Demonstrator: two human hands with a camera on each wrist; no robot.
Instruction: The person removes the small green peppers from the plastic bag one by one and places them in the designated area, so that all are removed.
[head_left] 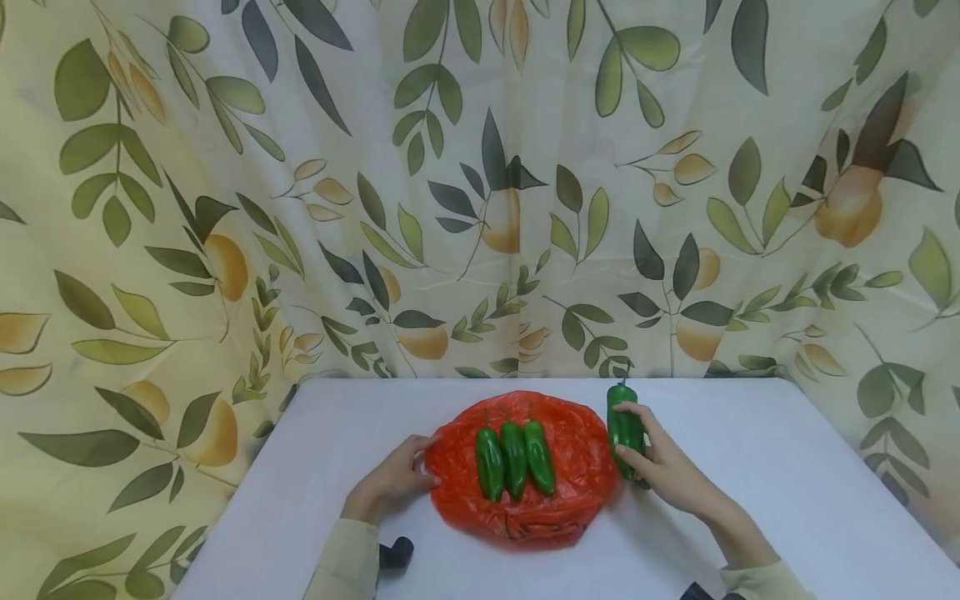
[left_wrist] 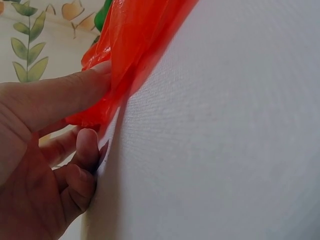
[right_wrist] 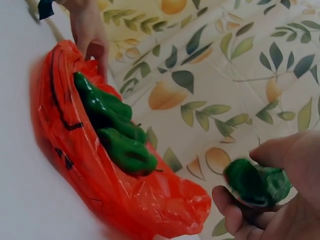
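A crumpled red plastic bag (head_left: 577, 425) lies spread on the white table. Three green peppers (head_left: 514, 458) rest side by side on it, stems pointing to the far side. At the bag's left edge, my left hand (head_left: 393, 477) pinches the plastic; in the left wrist view the thumb (left_wrist: 75, 92) laps over the red film. My right hand (head_left: 663, 462) grips another green pepper (head_left: 622, 417) just beyond the bag's right edge, stem upward. The right wrist view shows this pepper (right_wrist: 247, 180) between thumb and curled fingers, its middle partly hidden by them.
The white table (head_left: 337, 417) runs back to a curtain (head_left: 465, 208) printed with leaves and fruit, which also hangs along both sides. Dark wrist straps (head_left: 396, 553) show by the sleeves. Black print marks the bag's near side.
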